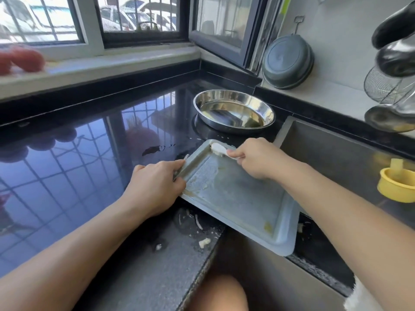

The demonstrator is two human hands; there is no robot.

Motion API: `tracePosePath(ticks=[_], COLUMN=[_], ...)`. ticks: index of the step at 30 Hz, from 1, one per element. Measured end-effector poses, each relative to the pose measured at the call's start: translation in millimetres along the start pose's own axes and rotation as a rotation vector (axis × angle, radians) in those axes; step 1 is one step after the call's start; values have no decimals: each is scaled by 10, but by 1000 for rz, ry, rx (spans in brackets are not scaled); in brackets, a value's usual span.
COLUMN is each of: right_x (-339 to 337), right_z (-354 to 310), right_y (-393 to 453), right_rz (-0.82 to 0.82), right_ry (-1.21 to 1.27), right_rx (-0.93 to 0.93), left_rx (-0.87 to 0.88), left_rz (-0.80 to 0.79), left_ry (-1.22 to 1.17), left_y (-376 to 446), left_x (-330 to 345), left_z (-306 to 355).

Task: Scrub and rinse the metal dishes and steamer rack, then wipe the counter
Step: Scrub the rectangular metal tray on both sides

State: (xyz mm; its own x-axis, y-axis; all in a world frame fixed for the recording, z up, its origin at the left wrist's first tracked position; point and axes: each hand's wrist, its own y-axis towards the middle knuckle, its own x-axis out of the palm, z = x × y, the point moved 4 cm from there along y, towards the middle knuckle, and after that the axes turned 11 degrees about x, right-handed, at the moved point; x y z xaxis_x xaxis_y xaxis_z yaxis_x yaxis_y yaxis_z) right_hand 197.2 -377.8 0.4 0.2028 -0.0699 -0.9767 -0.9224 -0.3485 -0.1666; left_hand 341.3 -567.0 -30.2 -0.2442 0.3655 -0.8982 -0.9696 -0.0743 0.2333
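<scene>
1. Tray [235,198]: flat rectangular metal tray, set askew across the counter's [78,164] right edge where it meets the sink [336,158]. Its far left part rests on the dark counter top; its near right corner overhangs the basin. Judged reason: scrapings and water can fall into the sink rather than onto the counter.

2. Left hand [157,185]: fingers curled round the tray's left rim, thumb on top of the rim. Judged purpose: to pin the tray so it does not slide or tip off the edge under scraping force.

3. Right hand [258,160]: fingers closed on the handle of a small white scraper [219,149]. The scraper's head sits in the tray's far corner and carries pale residue. Judged step: loosening stuck food before the scrub proper.

4. Tray surface: filmy and wet-looking, with yellowish residue at the near right corner and along the left rim. Not yet clean.

5. Relative position: tray lies between both hands, both touching it, left at the rim, right through the tool.

6. Round metal dish [234,111]: on the counter's far right corner, beyond the tray, apart from both hands; untouched.

7. Crumbs [204,242]: on the counter's near edge beside the tray. Wiping still to do.

8. Steamer rack: cannot identify with certainty.
</scene>
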Motion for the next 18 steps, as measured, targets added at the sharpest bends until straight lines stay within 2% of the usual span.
tracePosePath(ticks=[5, 10, 14, 18], right_x=[-6, -122, 20, -139], right_z=[65, 88, -63, 8], right_y=[-241, -98, -191, -96], right_rz=[-142, 12, -110, 48], right_ry=[39, -39, 6, -40], right_rx=[-71, 69, -35, 89], left_rx=[9, 7, 15, 8], left_rz=[54, 50, 59, 32], left_ry=[56, 54, 68, 55], left_y=[-21, -26, -26, -21], left_x=[38, 34, 41, 40], left_z=[20, 14, 24, 16])
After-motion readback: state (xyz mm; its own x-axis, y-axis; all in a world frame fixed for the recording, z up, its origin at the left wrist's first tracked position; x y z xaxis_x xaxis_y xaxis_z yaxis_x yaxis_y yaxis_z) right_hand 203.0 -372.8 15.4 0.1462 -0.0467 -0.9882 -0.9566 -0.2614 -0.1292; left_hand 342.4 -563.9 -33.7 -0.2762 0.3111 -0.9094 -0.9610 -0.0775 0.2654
